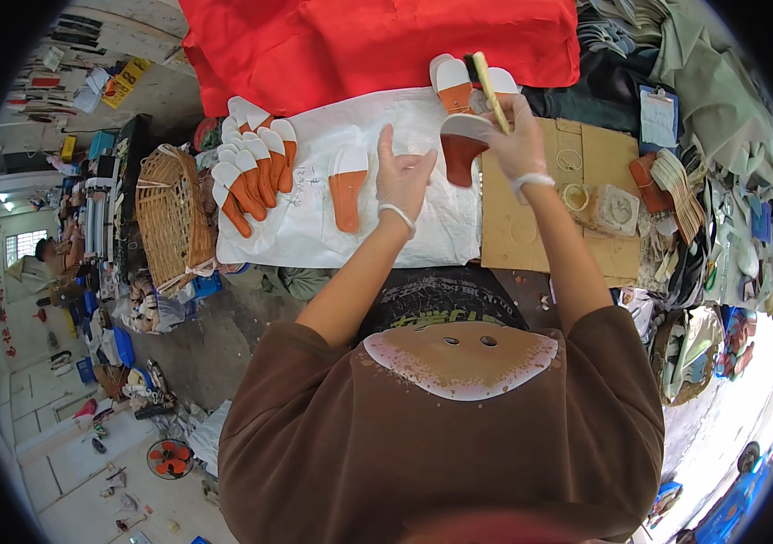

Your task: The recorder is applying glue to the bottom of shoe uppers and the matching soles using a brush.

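Observation:
My right hand (520,145) grips a brush (492,93) with a pale handle; dark bristles point up and away. Its fingers also meet the edge of a brown and white insole (465,156), which appears lifted off the sheet. My left hand (404,179) is to the left of this insole, thumb and fingers apart, holding nothing. Both hands look covered by thin pale gloves with white bands at the wrists. Left of my left hand, a small stack of insoles (346,195) lies on the white sheet (314,240). More insoles (452,83) rest beyond my right hand.
Several overlapping insoles (255,168) lie at the sheet's left, beside a wicker basket (169,218). Red cloth (377,45) covers the far side. On the right, cardboard (513,227) carries a whitish square container (615,210) and a tape roll (576,196); stacked pieces (676,195) stand beyond.

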`<state>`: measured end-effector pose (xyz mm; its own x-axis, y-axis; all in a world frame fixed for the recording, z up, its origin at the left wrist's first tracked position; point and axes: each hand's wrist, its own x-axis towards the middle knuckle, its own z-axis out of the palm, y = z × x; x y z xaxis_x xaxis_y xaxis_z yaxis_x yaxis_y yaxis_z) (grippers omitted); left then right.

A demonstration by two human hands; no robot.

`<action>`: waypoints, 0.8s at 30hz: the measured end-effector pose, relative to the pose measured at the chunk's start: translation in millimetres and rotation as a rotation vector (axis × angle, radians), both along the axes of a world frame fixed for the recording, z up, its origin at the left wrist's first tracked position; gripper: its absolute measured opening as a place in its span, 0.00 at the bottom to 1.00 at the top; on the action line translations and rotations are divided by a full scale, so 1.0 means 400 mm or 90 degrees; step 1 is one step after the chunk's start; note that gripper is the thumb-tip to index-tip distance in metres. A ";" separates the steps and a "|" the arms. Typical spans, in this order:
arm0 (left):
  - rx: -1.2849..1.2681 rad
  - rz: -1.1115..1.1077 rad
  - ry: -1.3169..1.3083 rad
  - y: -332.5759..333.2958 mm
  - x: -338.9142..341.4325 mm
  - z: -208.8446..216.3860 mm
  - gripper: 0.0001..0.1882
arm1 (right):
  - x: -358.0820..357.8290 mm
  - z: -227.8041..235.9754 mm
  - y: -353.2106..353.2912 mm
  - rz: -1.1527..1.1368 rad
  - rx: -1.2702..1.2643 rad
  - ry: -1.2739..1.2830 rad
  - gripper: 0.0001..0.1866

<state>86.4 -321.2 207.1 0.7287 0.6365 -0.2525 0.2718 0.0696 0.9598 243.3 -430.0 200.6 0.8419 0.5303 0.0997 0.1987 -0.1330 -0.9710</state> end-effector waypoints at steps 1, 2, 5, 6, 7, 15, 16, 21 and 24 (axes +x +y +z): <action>0.163 -0.024 0.137 0.005 -0.003 -0.009 0.33 | 0.023 -0.006 -0.003 -0.004 -0.001 -0.001 0.19; 0.326 -0.043 0.276 0.011 -0.008 -0.025 0.33 | 0.043 -0.015 -0.006 0.002 -0.009 0.023 0.19; 0.375 -0.162 0.216 0.040 -0.019 -0.139 0.27 | 0.045 0.011 -0.015 0.029 -0.017 0.059 0.21; 0.373 -0.165 0.218 0.033 -0.016 -0.136 0.27 | 0.045 0.016 -0.024 0.037 -0.019 0.072 0.21; 0.136 -0.174 0.158 0.028 -0.011 -0.132 0.24 | 0.051 -0.003 -0.024 0.045 0.006 0.079 0.22; -0.271 -0.188 0.099 0.023 -0.023 -0.110 0.16 | 0.072 -0.015 -0.072 0.053 -0.229 -0.107 0.23; -0.272 -0.185 0.099 0.028 -0.026 -0.111 0.16 | 0.081 -0.028 -0.087 0.077 -0.268 -0.106 0.23; -0.328 -0.157 0.132 0.029 -0.037 -0.083 0.15 | -0.030 -0.041 -0.126 0.302 -0.402 -0.407 0.14; -0.303 -0.189 0.136 0.029 -0.061 -0.079 0.15 | 0.032 -0.059 -0.123 0.170 -0.437 -0.372 0.13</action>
